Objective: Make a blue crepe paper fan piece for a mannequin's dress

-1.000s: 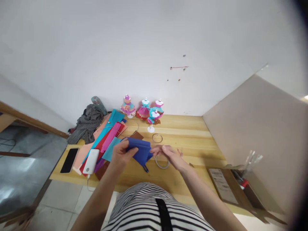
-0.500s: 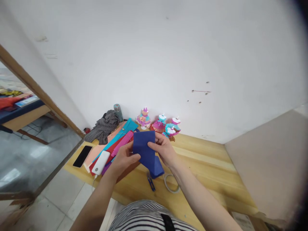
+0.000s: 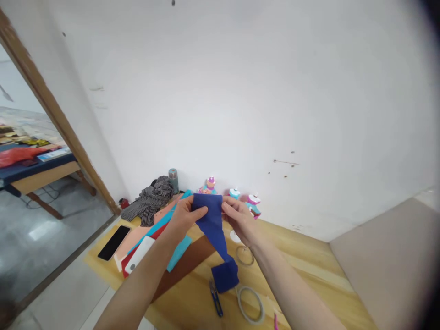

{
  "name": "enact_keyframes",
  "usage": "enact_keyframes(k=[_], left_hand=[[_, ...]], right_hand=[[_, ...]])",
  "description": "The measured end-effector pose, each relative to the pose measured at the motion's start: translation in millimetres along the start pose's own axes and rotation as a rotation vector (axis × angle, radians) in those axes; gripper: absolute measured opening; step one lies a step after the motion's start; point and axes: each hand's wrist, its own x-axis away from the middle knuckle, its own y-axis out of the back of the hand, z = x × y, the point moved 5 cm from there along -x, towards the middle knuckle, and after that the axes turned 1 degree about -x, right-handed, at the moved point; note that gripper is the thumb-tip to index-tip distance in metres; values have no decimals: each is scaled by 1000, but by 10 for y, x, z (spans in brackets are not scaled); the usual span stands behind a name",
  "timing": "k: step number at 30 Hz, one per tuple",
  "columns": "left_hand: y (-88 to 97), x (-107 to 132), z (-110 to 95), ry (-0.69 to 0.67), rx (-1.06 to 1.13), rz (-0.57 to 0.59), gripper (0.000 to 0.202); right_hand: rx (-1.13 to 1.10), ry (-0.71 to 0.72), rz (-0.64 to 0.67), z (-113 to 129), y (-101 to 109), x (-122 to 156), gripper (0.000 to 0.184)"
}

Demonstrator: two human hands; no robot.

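A dark blue strip of crepe-like paper hangs between my hands, its top edge stretched level. My left hand pinches the upper left corner, thumb on the near face. At the upper right corner, my right hand grips the strip between thumb and fingers. The strip narrows into a twist lower down, and its other end rests folded on the table. Just left of that folded end lie blue-handled thread snips. A roll of white tape lies to its right.
On the wooden table, a phone, a white power bank and coloured sheets lie left. A striped cloth and a flask are behind. Several small paper-skirted figures stand along the wall.
The view has tilted up. The blue strip's upper part is drawn out and taut between my hands, further from its folded end. My left hand has moved to the top corner.
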Motion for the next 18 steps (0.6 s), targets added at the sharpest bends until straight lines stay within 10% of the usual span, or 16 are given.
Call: enact_keyframes(k=[7, 12, 18], left_hand=[[-100, -15, -485, -78, -79, 139, 46], [-14, -136, -552, -168, -51, 5, 37], [-197, -187, -604, -166, -88, 160, 35]], right_hand=[[-45, 90, 58, 346, -177, -286, 40], [-45, 122, 186, 504, -359, -293, 43], [-75, 178, -68, 569, -216, -316, 32]])
